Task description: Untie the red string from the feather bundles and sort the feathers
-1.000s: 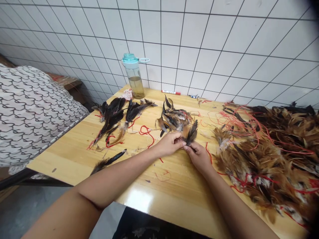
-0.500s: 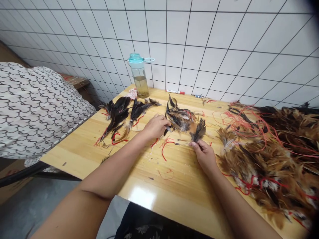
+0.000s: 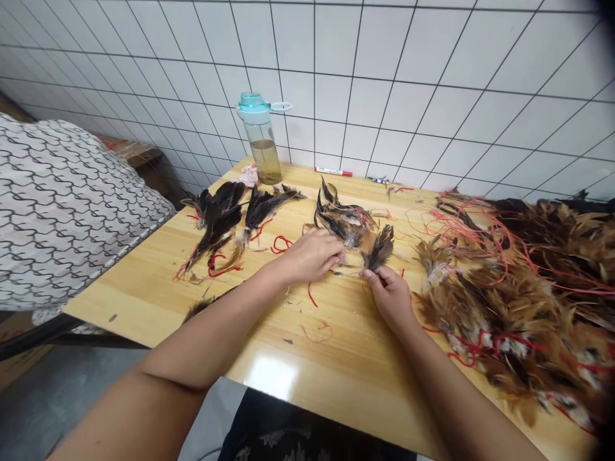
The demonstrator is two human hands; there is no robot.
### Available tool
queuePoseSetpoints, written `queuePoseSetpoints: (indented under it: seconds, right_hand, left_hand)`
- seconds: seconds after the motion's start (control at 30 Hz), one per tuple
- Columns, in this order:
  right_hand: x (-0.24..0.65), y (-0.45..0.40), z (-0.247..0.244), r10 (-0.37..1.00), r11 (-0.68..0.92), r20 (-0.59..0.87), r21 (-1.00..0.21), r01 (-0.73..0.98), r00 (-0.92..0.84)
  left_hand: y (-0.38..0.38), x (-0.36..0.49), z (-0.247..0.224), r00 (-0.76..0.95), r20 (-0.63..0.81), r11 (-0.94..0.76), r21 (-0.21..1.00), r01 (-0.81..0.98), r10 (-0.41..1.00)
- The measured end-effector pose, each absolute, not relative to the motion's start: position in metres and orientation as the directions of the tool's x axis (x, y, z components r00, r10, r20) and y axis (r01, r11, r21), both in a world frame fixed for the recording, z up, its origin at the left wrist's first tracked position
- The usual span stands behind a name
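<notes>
1. Right hand [image 3: 394, 298]: fingers pinch dark feather tuft [image 3: 378, 250] by its base, over the tabletop [image 3: 346, 352].
2. Left hand [image 3: 313, 256]: fingers curled just left of tuft; can't tell if gripping anything.
3. Mixed feather pile [image 3: 343, 218] behind both hands.
4. Bottle [image 3: 262, 141] near wall [image 3: 379, 70].

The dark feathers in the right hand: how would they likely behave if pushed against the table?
The dark feathers would probably flex, since their thin tips fan out unsupported beyond the right hand. They look light for their size, being mostly wispy plume. Their spread ends might bend out of shape if pressed on the table.
</notes>
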State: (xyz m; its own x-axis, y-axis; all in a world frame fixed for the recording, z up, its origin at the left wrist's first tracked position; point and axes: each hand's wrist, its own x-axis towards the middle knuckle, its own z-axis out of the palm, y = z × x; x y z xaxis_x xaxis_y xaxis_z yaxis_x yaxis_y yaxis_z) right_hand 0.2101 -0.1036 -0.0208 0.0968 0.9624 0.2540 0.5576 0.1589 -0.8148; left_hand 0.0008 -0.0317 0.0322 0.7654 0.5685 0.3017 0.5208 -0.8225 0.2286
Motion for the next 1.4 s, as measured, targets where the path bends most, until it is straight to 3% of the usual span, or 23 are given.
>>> queuePoseSetpoints:
  seconds: [0.37,0.53,0.7,0.83,1.07,1.27,1.4]
  right_hand:
    - [0.207,-0.103,-0.026,0.965,0.210,0.261,-0.742,0.636,-0.015]
    - [0.206,-0.103,-0.027,0.970,0.215,0.241,-0.754,0.621,-0.042]
    - [0.209,-0.102,-0.023,0.971,0.136,0.224,-0.812,0.568,0.087]
    - [0.210,-0.103,-0.021,0.972,0.069,0.171,-0.860,0.506,0.158]
    - [0.208,-0.104,-0.016,0.971,0.008,0.099,-0.924,0.383,0.218]
    - [0.209,-0.104,-0.015,0.971,0.014,0.105,-0.921,0.389,0.215]
    - [0.210,-0.104,-0.018,0.966,0.023,0.126,-0.912,0.409,0.228]
  left_hand:
    - [-0.046,0.015,0.026,0.819,0.330,-0.882,0.129,0.453,0.469]
    - [-0.050,0.021,0.027,0.803,0.380,-0.888,0.162,0.431,0.459]
    - [-0.026,0.009,0.010,0.518,0.595,-0.766,0.295,0.571,0.615]
    - [0.004,-0.009,-0.011,0.383,0.575,-0.634,0.332,0.699,0.723]
    - [0.012,0.000,-0.017,0.501,0.528,-0.669,0.184,0.720,0.685]
    - [0.005,-0.006,-0.011,0.460,0.580,-0.685,0.251,0.684,0.672]
    - [-0.008,-0.003,0.000,0.544,0.589,-0.769,0.228,0.597,0.598]
